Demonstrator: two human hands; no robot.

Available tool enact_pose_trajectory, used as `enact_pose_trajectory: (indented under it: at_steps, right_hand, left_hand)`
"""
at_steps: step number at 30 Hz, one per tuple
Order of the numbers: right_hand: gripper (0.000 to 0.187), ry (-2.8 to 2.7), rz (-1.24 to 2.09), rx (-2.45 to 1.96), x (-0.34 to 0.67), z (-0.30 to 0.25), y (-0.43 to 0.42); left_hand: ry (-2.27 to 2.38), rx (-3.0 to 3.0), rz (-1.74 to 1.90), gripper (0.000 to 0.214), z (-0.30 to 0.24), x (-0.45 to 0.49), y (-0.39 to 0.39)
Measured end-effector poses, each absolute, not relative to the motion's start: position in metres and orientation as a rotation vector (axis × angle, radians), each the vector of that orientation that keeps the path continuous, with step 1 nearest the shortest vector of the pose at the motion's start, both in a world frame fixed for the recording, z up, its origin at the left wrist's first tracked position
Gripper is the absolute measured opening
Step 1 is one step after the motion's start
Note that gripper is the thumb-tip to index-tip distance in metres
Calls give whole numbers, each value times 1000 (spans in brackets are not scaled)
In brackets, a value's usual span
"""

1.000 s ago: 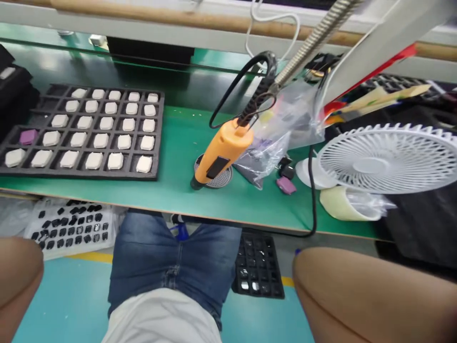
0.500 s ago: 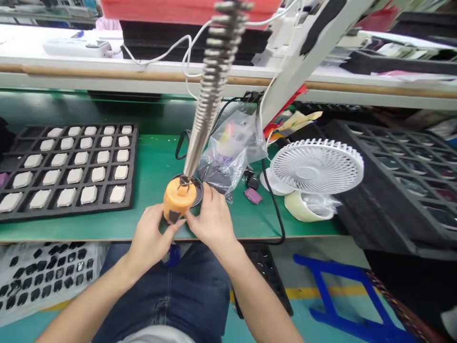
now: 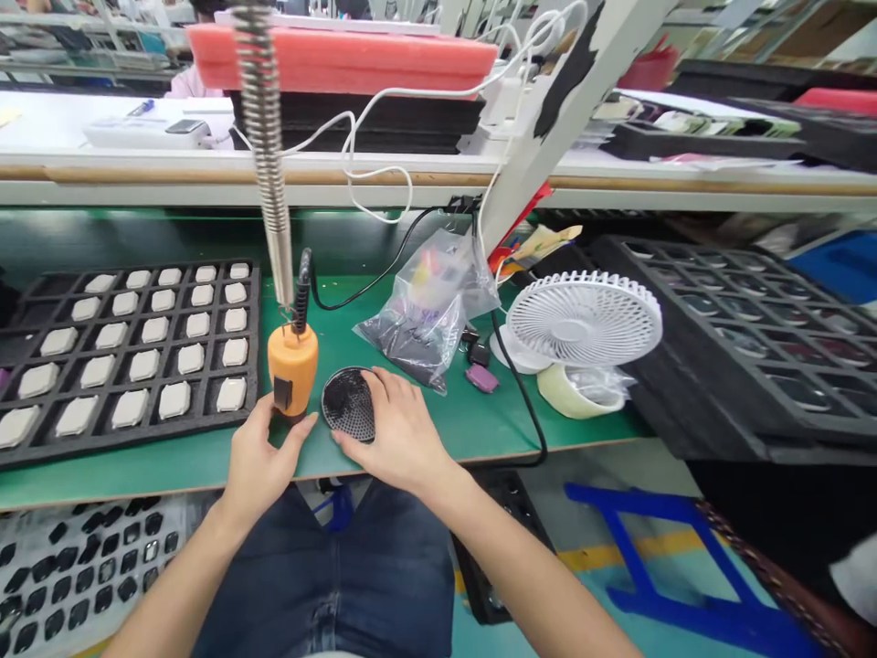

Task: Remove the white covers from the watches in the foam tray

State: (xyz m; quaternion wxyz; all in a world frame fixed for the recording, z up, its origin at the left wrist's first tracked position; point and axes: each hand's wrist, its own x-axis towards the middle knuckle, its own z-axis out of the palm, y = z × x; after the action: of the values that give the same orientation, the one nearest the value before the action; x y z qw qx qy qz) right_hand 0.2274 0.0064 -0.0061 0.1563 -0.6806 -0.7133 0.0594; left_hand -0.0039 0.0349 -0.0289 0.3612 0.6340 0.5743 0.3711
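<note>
An orange electric screwdriver (image 3: 293, 366) hangs nearly upright from a coiled metal spring (image 3: 264, 146) over the green bench. My left hand (image 3: 264, 457) is closed around its lower end, thumb on the right side; the tip is hidden. Just to the right lies a round black dish (image 3: 349, 407) with a perforated surface and dark bits on it. My right hand (image 3: 397, 429) grips this dish from the right, thumb at its near rim and fingers over its far right part, hiding that side.
A black tray (image 3: 255, 356) of pale square pieces lies at left. Right of the dish are a clear plastic bag (image 3: 428, 315), a purple piece (image 3: 482, 377), a white fan (image 3: 582, 320) and a black cable (image 3: 524, 384). Black foam trays (image 3: 650, 366) stand far right.
My left hand and the screwdriver have moved left, away from the dish. The dish has shifted slightly left and nearer, with my right hand on it. The view has tilted up a little.
</note>
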Motion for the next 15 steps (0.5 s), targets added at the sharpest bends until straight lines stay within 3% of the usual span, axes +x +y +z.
enact_pose_trajectory:
  at_steps: [15]
  right_hand:
    - [93, -2036, 112, -1960, 226, -10, 2]
  left_hand:
    - [1421, 1476, 999, 53, -45, -11, 35]
